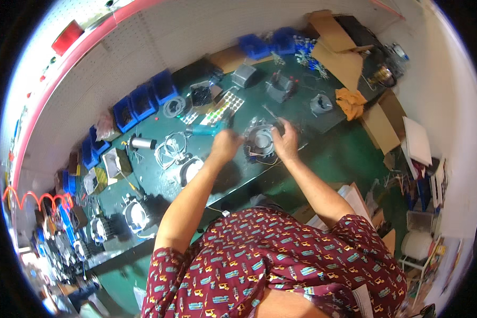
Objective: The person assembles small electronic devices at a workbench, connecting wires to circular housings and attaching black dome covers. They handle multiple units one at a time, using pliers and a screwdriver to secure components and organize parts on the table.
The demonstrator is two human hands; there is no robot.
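A round metal housing (261,140) with a pale grey disc in its middle and dark fins round it lies near the front edge of the green bench. At its right rim is my right hand (285,140), thumb and fingers closed on it. A thin pale rod-like piece (271,112) lies just beyond those fingers; whether they touch it I cannot tell. My left hand (226,146) is left of the housing, its fingers smeared by motion. Right behind it is a teal power tool (202,130); whether the hand holds it is hidden.
Blue bins (141,102) line the back of the green bench (196,153). White coiled cable (170,152) and another round lamp unit (190,170) are left of my left arm. Grey metal housings (280,86) stand farther back. An orange cloth (350,103) and an open cardboard box (379,126) are at right.
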